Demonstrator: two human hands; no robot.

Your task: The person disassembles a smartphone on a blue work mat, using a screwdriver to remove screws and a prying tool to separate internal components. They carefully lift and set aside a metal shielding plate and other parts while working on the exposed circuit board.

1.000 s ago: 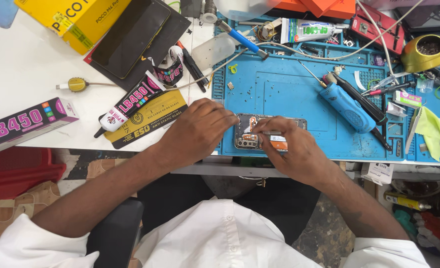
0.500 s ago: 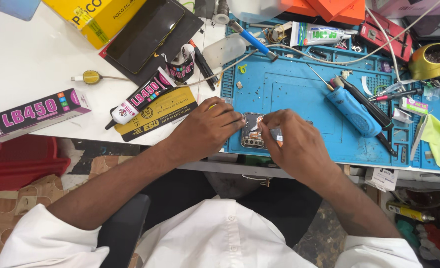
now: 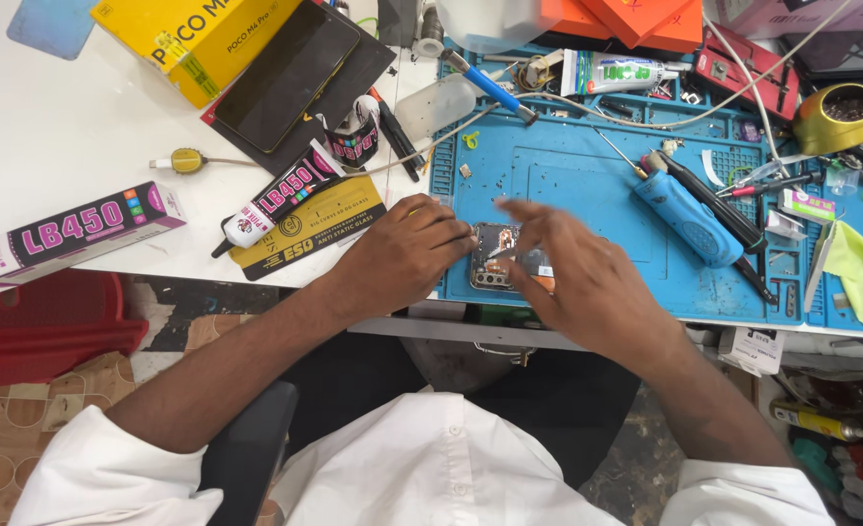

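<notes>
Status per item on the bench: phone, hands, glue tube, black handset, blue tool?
Opened phone body: back off, flat on blue mat.
Left hand: gripping the phone's left edge.
Right hand: fingers spread over phone, blurred, contact unclear.
Black-and-pink glue tube: lying down, cap on.
Black handset: screen dark.
Blue handheld tool: lying idle.

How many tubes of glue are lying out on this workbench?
2. A black and pink glue tube lies on the white table, just beyond the left hand. A white tube with green print lies at the far edge of the blue mat. Clutter may hide more.
</notes>
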